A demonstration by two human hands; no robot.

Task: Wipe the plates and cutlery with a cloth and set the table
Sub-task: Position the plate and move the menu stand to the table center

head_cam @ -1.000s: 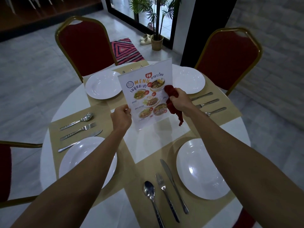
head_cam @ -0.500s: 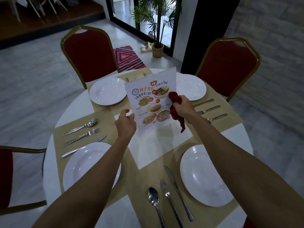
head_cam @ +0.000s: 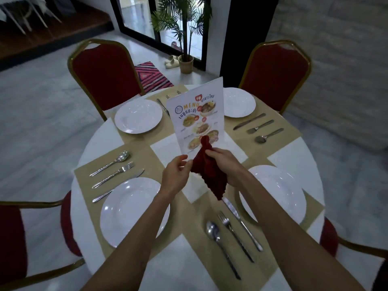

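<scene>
A dark red cloth (head_cam: pixel 210 175) hangs between my hands above the middle of the round white table (head_cam: pixel 100 135). My right hand (head_cam: pixel 226 164) grips its upper part, and my left hand (head_cam: pixel 175 177) pinches its left edge. Just behind the cloth a menu card (head_cam: pixel 197 120) stands upright by itself; the cloth hides its foot. White plates lie on tan placemats at near left (head_cam: pixel 130 211), near right (head_cam: pixel 279 194), far left (head_cam: pixel 137 116) and far right (head_cam: pixel 239 101). A spoon (head_cam: pixel 212 229), fork (head_cam: pixel 228 227) and knife (head_cam: pixel 237 217) lie in front of me.
More cutlery lies at the left setting (head_cam: pixel 117 173) and the far right setting (head_cam: pixel 260 127). Red chairs with gold frames stand at far left (head_cam: pixel 105 74), far right (head_cam: pixel 275 74), near left (head_cam: pixel 10 238) and near right (head_cam: pixel 329 236). A potted palm (head_cam: pixel 185 64) stands by the glass door.
Both hands let go of the menu card and drew back toward me. The left hand now pinches the cloth, which has spread out between both hands. The camera rose slightly.
</scene>
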